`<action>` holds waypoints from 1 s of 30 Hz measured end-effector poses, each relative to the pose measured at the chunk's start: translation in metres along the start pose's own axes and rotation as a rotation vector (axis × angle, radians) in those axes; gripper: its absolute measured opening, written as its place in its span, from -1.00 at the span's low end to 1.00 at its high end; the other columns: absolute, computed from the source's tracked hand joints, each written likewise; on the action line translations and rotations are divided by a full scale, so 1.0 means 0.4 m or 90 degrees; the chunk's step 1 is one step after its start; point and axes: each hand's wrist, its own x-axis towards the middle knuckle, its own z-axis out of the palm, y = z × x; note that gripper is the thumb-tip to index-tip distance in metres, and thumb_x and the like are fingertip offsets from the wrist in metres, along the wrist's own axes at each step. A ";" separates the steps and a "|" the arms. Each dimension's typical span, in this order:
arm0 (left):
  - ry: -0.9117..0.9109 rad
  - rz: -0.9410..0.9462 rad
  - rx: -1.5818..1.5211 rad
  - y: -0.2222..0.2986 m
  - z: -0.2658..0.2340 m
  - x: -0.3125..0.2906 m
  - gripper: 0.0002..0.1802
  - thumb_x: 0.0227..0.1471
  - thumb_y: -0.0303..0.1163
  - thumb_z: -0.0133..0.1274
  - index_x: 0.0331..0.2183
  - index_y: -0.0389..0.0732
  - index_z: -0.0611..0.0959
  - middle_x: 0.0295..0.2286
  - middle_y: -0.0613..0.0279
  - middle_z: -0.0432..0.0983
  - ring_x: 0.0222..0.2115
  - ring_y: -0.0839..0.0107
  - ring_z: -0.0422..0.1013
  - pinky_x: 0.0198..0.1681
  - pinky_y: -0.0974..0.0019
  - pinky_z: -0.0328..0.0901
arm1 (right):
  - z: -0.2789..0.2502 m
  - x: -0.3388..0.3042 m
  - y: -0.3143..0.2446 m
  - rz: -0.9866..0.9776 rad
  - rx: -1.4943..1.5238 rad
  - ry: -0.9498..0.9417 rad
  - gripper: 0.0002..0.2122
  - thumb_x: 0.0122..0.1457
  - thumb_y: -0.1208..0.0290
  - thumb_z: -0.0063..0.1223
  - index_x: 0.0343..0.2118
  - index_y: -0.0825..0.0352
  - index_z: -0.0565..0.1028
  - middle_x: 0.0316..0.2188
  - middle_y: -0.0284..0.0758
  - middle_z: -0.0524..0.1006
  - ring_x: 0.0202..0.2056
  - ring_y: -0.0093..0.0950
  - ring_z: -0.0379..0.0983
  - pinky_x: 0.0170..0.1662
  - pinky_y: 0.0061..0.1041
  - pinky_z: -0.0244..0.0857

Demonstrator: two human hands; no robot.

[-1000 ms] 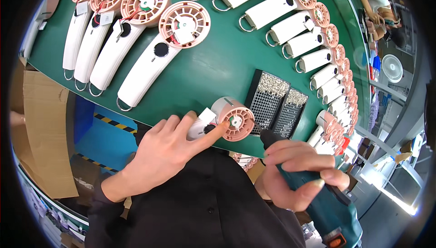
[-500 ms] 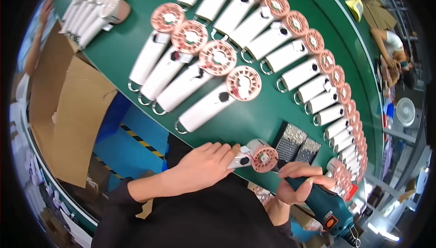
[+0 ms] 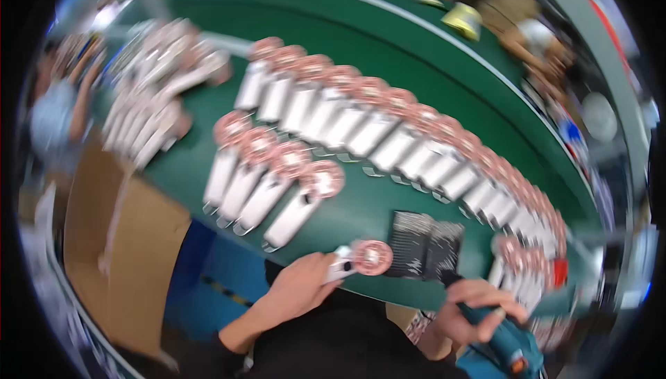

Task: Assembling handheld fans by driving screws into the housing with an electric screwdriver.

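Teal driver (image 3: pixel 512 346) in R hand (image 3: pixel 477 312), fan (image 3: pixel 372 257) in L (image 3: pixel 300 286).

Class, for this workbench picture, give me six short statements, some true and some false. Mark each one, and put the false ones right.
1. The left hand holds a handheld fan. True.
2. The right hand grips a teal power tool. True.
3. The power tool is touching the handheld fan. False: a gap shows between them.
4. Two dark trays lie side by side on the green table. True.
5. The handheld fan is black all over. False: it is white and pink, with a small dark spot.
6. The dark trays lie to the left of the handheld fan. False: they lie to its right.
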 end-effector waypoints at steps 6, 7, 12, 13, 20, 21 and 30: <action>0.056 0.001 0.113 0.016 -0.009 0.011 -0.49 -0.11 -0.44 0.20 -0.11 -0.38 0.40 -0.37 -0.08 0.34 -0.35 -0.04 0.26 -0.29 0.06 0.19 | -0.090 -0.085 -0.018 0.132 -0.036 -0.026 -0.78 0.09 0.62 -0.13 -0.22 0.34 0.14 -0.58 -0.19 0.39 -0.62 -0.35 0.42 -0.53 -0.30 0.40; 0.051 -0.014 0.116 0.017 0.004 0.024 -0.49 -0.11 -0.45 0.20 -0.11 -0.39 0.40 -0.37 -0.07 0.36 -0.35 -0.03 0.26 -0.29 0.07 0.19 | -0.095 -0.092 -0.013 0.107 -0.022 0.028 -0.68 0.00 0.75 0.00 -0.21 0.40 0.18 -0.54 -0.19 0.43 -0.59 -0.43 0.41 -0.49 -0.48 0.37; 0.032 -0.007 0.119 0.040 0.027 0.079 -0.49 -0.10 -0.44 0.21 -0.10 -0.40 0.41 -0.37 -0.07 0.39 -0.36 0.01 0.27 -0.28 0.08 0.19 | -0.179 -0.131 -0.049 0.226 -0.164 0.063 -0.70 0.02 0.75 0.00 -0.23 0.38 0.19 -0.56 -0.22 0.43 -0.55 -0.49 0.41 -0.47 -0.53 0.34; 0.043 -0.019 0.129 0.039 0.029 0.082 -0.49 -0.10 -0.44 0.21 -0.10 -0.40 0.41 -0.37 -0.08 0.39 -0.36 0.01 0.27 -0.28 0.08 0.19 | -0.190 -0.141 -0.045 0.225 -0.172 0.084 -0.70 0.03 0.74 -0.02 -0.22 0.36 0.19 -0.56 -0.22 0.44 -0.53 -0.48 0.42 -0.43 -0.52 0.35; 0.177 0.019 0.169 -0.006 0.028 0.085 -0.44 -0.09 -0.38 0.24 -0.08 -0.40 0.40 -0.29 -0.14 0.41 -0.29 -0.05 0.36 -0.21 0.09 0.27 | -0.226 -0.128 -0.022 0.264 -0.353 0.276 -0.77 0.15 0.43 -0.12 -0.19 0.39 0.19 -0.73 -0.30 0.41 -0.66 -0.50 0.35 -0.41 -0.51 0.32; 0.186 0.018 0.148 0.010 0.027 0.096 -0.45 -0.09 -0.38 0.24 -0.09 -0.40 0.40 -0.31 -0.13 0.41 -0.31 -0.04 0.35 -0.23 0.08 0.26 | -0.247 -0.136 -0.019 0.224 -0.385 0.271 -0.74 0.16 0.45 -0.12 -0.14 0.42 0.19 -0.74 -0.30 0.39 -0.67 -0.52 0.34 -0.42 -0.52 0.32; 0.213 -0.005 0.178 0.011 0.014 0.069 -0.45 -0.10 -0.37 0.24 -0.11 -0.37 0.38 -0.24 -0.10 0.38 -0.26 -0.03 0.30 -0.19 0.10 0.24 | -0.263 -0.169 0.060 0.264 -0.259 0.320 -0.74 0.19 0.53 -0.07 -0.12 0.52 0.22 -0.68 -0.27 0.34 -0.72 -0.51 0.28 -0.58 -0.55 0.24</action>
